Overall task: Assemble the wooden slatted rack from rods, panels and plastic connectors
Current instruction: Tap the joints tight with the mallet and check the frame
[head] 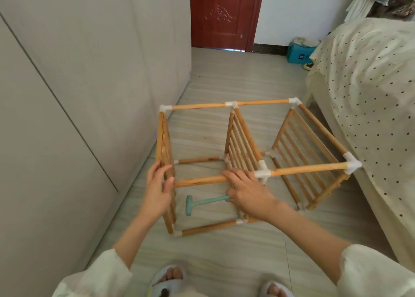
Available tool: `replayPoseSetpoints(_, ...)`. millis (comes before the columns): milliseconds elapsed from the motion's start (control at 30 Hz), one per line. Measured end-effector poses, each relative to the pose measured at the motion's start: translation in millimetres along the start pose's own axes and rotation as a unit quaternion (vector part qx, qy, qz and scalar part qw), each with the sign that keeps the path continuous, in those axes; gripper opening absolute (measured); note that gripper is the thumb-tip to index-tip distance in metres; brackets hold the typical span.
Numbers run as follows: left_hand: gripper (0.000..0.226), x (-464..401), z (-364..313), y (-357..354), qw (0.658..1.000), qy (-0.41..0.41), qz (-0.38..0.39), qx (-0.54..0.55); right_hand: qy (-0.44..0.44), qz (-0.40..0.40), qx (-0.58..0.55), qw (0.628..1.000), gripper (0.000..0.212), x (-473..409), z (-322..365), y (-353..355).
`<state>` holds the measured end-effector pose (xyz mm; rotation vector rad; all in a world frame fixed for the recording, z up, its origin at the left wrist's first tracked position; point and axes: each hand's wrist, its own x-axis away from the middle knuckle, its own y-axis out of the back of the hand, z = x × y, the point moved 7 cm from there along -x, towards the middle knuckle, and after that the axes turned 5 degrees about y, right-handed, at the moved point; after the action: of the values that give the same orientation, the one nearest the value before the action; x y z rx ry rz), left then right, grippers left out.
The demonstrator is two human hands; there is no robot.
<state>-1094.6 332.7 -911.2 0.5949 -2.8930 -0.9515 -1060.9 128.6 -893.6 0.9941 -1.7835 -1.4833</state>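
Note:
The wooden rack (231, 104) stands on the floor as a box frame of rods, three slatted panels and white plastic connectors (262, 169). My left hand (157, 188) holds the near top corner of the left slatted panel (164, 139), fingers wrapped round its edge. My right hand (244, 188) rests on the near top rod (197, 181), fingers curled over it, just left of the middle connector. A teal plastic mallet (202, 202) lies on the floor inside the frame, its handle end hidden under my right hand.
A grey wardrobe (78, 94) runs along the left, close to the rack. A bed with a dotted cover (370, 94) stands at the right, touching the rack's right corner. A red door (224, 15) and a teal bag (298, 55) are at the back. My slippered feet (168, 278) stand in front.

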Motion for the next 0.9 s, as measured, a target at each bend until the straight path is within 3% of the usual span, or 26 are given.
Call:
replayPoseSetpoints(100, 0.03, -3.4, 3.1, 0.3, 0.991, 0.037, -0.052, -0.115, 0.001, -0.03, -0.012, 0.999, 0.016, 32.7, -6.8, 5.3)
replayPoseSetpoints(200, 0.029, 1.3, -22.4, -4.8, 0.968, -0.035, -0.1, -0.226, -0.132, -0.043, -0.111, 0.984, 0.021, 78.0, -31.5, 0.7)
replayPoseSetpoints(333, 0.048, 12.8, -58.0, -61.6, 0.941, -0.163, 0.024, -0.296, -0.28, -0.093, -0.277, 0.915, 0.016, 111.2, -56.6, -10.9)
replayPoseSetpoints(433, 0.049, 15.6, -59.5, -86.6, 0.915, -0.154, 0.058, -0.368, -0.317, -0.235, -0.331, 0.857, 0.011, 116.9, -71.4, 27.6)
replayPoseSetpoints(500, 0.055, 13.4, -56.3, -88.6, 0.912, -0.139, 0.062, -0.382, -0.338, -0.388, -0.337, 0.788, 0.018, 132.5, -72.9, 56.2)
replayPoseSetpoints(533, 0.059, 12.6, -55.5, -89.0, 0.908, -0.143, 0.064, -0.388, -0.366, -0.412, -0.339, 0.763, 0.024, 140.0, -69.3, 53.4)
replayPoseSetpoints(567, 0.064, 12.8, -55.7, -89.7, 0.904, -0.15, 0.072, -0.394, -0.396, -0.377, -0.342, 0.764, 0.026, 141.9, -62.8, 39.6)
replayPoseSetpoints(633, 0.07, 13.3, -57.9, -89.1, 0.905, -0.157, 0.072, -0.389, -0.428, -0.137, -0.341, 0.826, 0.022, 135.4, -44.8, -7.7)
replayPoseSetpoints(667, 0.071, 13.0, -58.6, -88.8, 0.906, -0.156, 0.066, -0.387, -0.433, -0.09, -0.355, 0.824, 0.02, 137.6, -43.9, -22.1)
replayPoseSetpoints(700, 0.072, 12.6, -57.9, -89.0, 0.907, -0.154, 0.063, -0.387, -0.441, -0.119, -0.373, 0.808, 0.02, 140.1, -49.5, -22.0)
replayPoseSetpoints(800, 0.069, 11.4, -59.1, -88.8, 0.91, -0.157, 0.057, -0.38, -0.43, -0.363, -0.389, 0.729, 0.025, 152.8, -59.8, 21.8)
replayPoseSetpoints(833, 0.066, 11.4, -58.9, -89.4, 0.908, -0.149, 0.07, -0.385, -0.42, -0.374, -0.391, 0.728, 0.026, 151.0, -57.4, 24.8)
replayPoseSetpoints(867, 0.059, 11.4, -57.9, -89.9, 0.906, -0.137, 0.085, -0.39, -0.426, -0.323, -0.41, 0.739, 0.027, 143.7, -53.0, 16.3)
replayPoseSetpoints(900, 0.052, 11.7, -57.3, -90.3, 0.906, -0.125, 0.096, -0.393, -0.436, -0.21, -0.422, 0.767, 0.028, 135.1, -45.2, -4.0)
